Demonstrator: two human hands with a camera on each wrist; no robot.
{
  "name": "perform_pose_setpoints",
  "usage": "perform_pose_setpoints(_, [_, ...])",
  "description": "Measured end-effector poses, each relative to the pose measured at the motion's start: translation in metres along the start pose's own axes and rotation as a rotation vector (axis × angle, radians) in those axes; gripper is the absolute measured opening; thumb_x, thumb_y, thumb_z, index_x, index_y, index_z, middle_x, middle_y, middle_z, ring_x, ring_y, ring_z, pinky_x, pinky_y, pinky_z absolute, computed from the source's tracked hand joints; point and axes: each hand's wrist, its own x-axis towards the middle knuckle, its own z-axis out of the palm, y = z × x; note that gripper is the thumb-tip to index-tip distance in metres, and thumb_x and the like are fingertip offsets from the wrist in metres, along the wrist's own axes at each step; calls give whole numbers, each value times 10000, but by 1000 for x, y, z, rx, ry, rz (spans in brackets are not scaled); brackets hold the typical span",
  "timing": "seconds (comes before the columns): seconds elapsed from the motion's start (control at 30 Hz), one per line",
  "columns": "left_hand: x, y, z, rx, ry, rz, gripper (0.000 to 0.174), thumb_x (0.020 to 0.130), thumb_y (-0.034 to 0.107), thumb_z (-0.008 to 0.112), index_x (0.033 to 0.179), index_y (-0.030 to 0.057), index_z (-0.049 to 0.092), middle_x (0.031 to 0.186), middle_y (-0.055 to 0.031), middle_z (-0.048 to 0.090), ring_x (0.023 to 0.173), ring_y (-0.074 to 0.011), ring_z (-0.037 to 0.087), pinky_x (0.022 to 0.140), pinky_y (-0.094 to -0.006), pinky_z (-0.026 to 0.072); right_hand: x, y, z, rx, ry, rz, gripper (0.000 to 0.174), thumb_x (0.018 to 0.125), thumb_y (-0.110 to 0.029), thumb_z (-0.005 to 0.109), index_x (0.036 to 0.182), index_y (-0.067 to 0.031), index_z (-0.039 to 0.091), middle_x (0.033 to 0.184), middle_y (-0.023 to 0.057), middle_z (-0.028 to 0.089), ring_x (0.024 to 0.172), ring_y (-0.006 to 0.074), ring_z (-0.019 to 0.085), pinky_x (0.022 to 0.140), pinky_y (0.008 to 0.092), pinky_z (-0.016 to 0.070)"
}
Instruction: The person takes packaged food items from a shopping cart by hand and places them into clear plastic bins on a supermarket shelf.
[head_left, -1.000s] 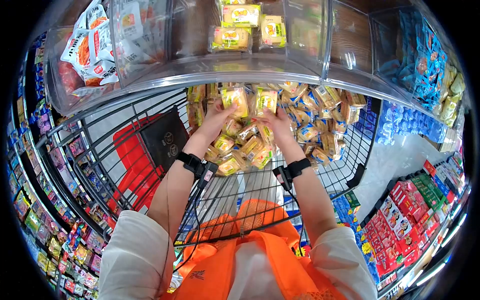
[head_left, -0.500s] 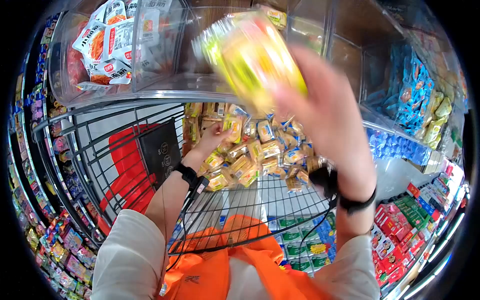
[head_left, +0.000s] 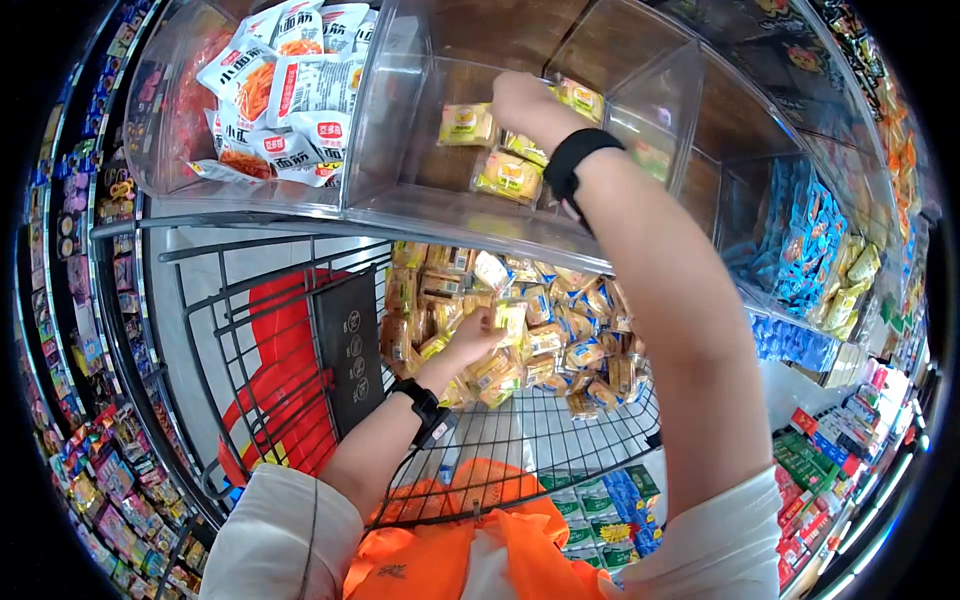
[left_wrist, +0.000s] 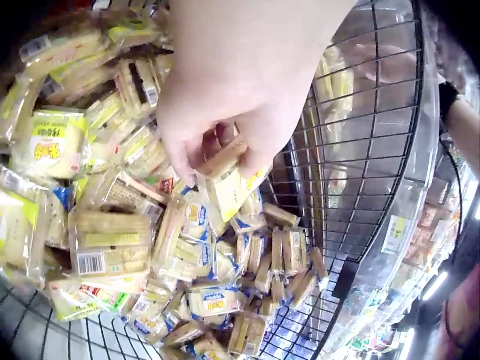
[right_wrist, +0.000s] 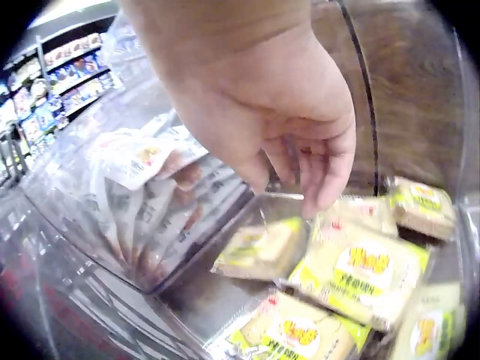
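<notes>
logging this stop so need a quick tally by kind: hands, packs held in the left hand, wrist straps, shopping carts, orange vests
Hands: 2, the left hand and the right hand
Wrapped pack in the left hand: 1
Black wrist straps: 2
Shopping cart: 1
Orange vest: 1
Total: 7

I watched remotely as the right arm [head_left: 690, 290] extended past the far edge of the cart [left_wrist: 346, 280], bent at the elbow; there, the right hand [head_left: 530, 103] hung with fingers loosely curved downward. The left arm [head_left: 385, 430] reached into the cart, the left hand [head_left: 476, 338] curled in a pinch.
</notes>
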Motion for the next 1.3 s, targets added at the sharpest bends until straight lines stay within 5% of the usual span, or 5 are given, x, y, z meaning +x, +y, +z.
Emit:
perform_pose_setpoints(0.33, [-8,67,-35,-554,46,10,384,797,208,595,1105,19,465,871,-79,578,774,-147,546,648,-281,452,-182,2,-67,133,-74,-240,286,790,-262,525,689,-7,609,696,196,578,697,364,557,648,432,438])
perform_pose_setpoints(0.5, [-42,107,-74,406,-383,325,286,786,226,615,986,28,565,839,-51,599,785,-78,525,645,-220,428,-229,29,-19,372,120,-256,235,801,-214,534,891,-6,596,899,176,589,862,339,548,749,383,426])
perform_pose_setpoints(0.6, [-99,181,-102,404,-620,271,344,758,140,652,1063,19,548,928,-51,596,834,-87,524,704,-234,448,-235,37,-8,498,206,-219,233,804,-140,549,993,-8,584,954,169,593,902,324,557,774,343,433])
perform_pose_setpoints(0.87, [-38,322,-142,396,217,934,371,787,-7,503,1157,8,470,1033,-55,559,886,-129,551,763,-243,447,-236,31,-2,657,376,-170,153,810,-84,513,895,11,598,866,163,601,813,309,572,725,343,444])
perform_pose_setpoints(1.3, [119,282,-166,1180,521,478,448,711,145,588,1124,2,485,1064,-196,545,978,-334,531,845,-365,423,-233,35,10,634,585,-301,76,740,-15,528,775,25,582,779,145,587,772,313,542,710,386,438])
